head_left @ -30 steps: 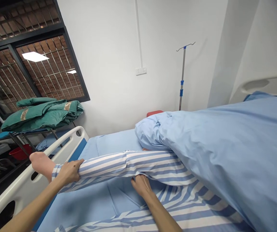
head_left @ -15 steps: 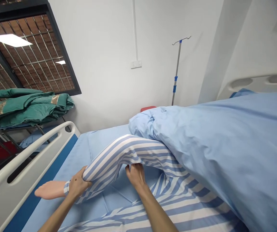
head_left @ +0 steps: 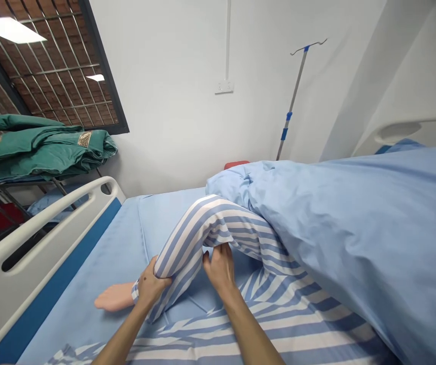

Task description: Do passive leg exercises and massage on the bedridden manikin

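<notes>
Around the pajama leg (head_left: 206, 228) — fingers (head_left: 220, 261) curled

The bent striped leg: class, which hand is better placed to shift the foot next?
Probably the left hand: it grips the bent striped leg just above the foot, while the right hand sits farther up, under the knee.

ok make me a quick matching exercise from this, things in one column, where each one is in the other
Things
1. left hand
2. right hand
3. drip stand
4. green blanket

Places
A. folded on a rack beyond the bed rail
B. around the striped trouser leg, near the cuff
C. by the white wall, beyond the bed
D. under the bent knee

Pairs
1-B, 2-D, 3-C, 4-A
</notes>
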Available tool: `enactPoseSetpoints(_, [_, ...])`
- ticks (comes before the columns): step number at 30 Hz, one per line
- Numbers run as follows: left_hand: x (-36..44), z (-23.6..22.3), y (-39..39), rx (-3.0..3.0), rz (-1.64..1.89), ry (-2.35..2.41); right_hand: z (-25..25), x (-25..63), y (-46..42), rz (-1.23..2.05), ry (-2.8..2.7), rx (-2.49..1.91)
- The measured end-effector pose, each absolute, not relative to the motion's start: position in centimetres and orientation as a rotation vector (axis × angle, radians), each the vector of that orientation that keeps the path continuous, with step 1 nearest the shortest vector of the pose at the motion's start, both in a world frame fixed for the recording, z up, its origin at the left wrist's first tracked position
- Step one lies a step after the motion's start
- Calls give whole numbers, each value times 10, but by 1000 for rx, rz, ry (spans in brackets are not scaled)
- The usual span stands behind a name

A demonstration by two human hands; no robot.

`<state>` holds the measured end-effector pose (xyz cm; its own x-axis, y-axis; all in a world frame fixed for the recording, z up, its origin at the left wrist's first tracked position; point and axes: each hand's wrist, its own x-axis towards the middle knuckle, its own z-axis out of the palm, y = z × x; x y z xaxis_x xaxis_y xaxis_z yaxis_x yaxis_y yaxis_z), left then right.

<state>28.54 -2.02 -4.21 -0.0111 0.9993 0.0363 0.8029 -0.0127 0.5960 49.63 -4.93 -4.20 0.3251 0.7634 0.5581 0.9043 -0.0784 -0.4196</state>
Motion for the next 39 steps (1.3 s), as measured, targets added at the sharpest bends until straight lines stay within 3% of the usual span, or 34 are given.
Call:
enactPoseSetpoints(8, [246,-22,-16,2044,553,1852,-46,493,-52,-206,-1520,-1936])
enactPoseSetpoints(19, [157,55,-4,2557,35,1936,-48,481,-61,200,-1775,-2020])
enactPoseSetpoints(26, [155,105,6,2775,-261,1848,-54,475,-65,325,-1957,-1967])
enactPoseSetpoints(39, [130,67,14,2741,-347,1856,-50,473,-67,487,-1935,-2056])
